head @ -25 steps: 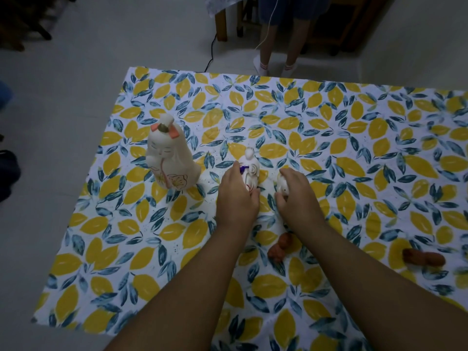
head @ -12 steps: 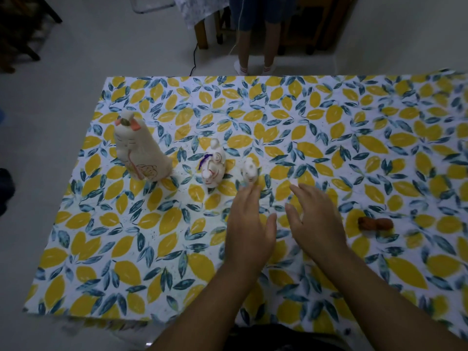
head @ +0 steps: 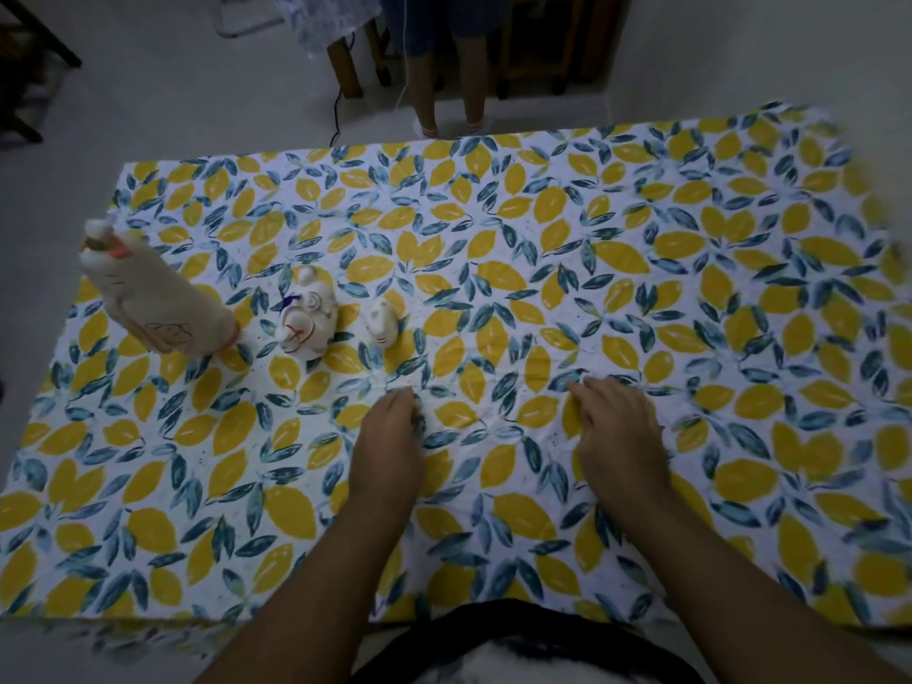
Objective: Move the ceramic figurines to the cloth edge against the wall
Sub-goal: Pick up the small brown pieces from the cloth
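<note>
Three white ceramic figurines stand in a row at the left of the lemon-print cloth (head: 641, 214): a tall cat (head: 158, 298), a medium round one (head: 308, 320) and a small one (head: 382, 324). My left hand (head: 390, 441) lies knuckles-up on the cloth, just below and right of the small figurine and apart from it. My right hand (head: 617, 431) lies the same way further right. Both have their fingers curled down onto the cloth, and whatever is under the palms is hidden. No brown figurine shows.
The cloth's left edge drops to a pale floor (head: 49, 190). Beyond the far edge a person's legs (head: 449, 91) stand beside a wooden table leg (head: 345, 66). A pale wall (head: 789, 51) rises at the far right corner.
Both hands let go of the two small white figurines and drew back toward me, then spread apart. The brown figurine seen to the right earlier is no longer visible.
</note>
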Motion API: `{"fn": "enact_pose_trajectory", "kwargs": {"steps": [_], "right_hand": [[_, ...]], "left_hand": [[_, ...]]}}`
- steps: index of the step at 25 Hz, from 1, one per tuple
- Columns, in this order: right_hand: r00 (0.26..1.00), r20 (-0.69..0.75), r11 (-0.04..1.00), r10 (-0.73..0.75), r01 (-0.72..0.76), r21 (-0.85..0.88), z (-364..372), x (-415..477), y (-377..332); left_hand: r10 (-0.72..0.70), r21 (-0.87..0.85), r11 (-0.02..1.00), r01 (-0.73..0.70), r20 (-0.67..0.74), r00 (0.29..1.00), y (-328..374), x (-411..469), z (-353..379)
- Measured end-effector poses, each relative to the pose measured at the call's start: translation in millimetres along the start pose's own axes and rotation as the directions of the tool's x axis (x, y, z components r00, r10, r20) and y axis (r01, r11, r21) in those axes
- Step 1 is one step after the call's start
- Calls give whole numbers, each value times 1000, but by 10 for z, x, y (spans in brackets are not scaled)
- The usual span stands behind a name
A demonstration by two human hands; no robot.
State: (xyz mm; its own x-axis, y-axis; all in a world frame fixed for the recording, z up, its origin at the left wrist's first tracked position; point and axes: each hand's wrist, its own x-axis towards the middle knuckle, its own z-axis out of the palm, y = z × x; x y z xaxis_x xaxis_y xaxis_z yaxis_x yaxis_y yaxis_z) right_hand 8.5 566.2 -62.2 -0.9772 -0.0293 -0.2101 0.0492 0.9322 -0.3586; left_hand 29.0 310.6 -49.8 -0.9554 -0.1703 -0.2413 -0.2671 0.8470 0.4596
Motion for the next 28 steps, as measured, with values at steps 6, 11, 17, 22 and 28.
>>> {"fn": "enact_pose_trajectory", "kwargs": {"steps": [6,11,17,22,28], "right_hand": [[921,-44,859,386,-342,382,-72,23,134],[850,80,689,521,-475,547,-19,89,143],[957,26,769,288,-248,589,-72,431,-201],[1000,-10,732,27,-13,681,-117,990,-614],[989,30,790,-144,96,606,14,1320,-519]], "left_hand": [[3,-146,989,-5,-14,1000,310,53,78],[34,-347,937,-47,-42,999,479,183,148],[32,-473,879,-59,-67,997,532,660,95],[111,-443,878,-181,-180,977,535,1091,21],[145,-484,854,-192,-135,980,476,1215,100]]}}
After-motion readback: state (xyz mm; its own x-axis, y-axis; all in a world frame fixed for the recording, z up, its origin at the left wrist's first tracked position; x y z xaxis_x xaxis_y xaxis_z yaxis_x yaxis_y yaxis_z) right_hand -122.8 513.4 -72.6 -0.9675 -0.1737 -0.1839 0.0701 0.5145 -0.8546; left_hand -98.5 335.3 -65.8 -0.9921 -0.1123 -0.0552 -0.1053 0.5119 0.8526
